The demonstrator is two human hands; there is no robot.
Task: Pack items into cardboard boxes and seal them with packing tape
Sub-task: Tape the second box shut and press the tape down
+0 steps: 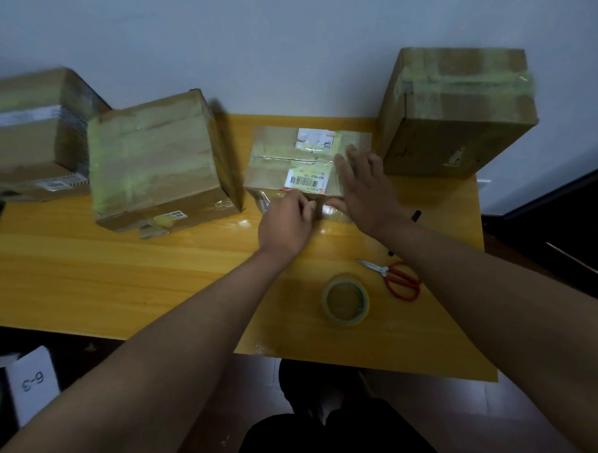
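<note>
A small cardboard box (281,158) with white labels and clear tape over its top stands at the middle back of the yellow table (121,275). My right hand (364,185) lies flat with straight fingers on the right part of the box top. My left hand (287,220) has curled fingers pressed against the box's near face, where a strip of clear tape hangs down; I cannot tell whether it pinches the tape. A roll of clear packing tape (345,299) lies flat nearer to me, and red-handled scissors (396,278) lie just to its right.
A taped box (157,157) stands left of the small one, another (26,132) at the far left, and a tall taped box (457,110) at the back right. A black marker (415,216) lies by my right forearm. A white card marked 6-3 (32,381) sits below the table's left edge.
</note>
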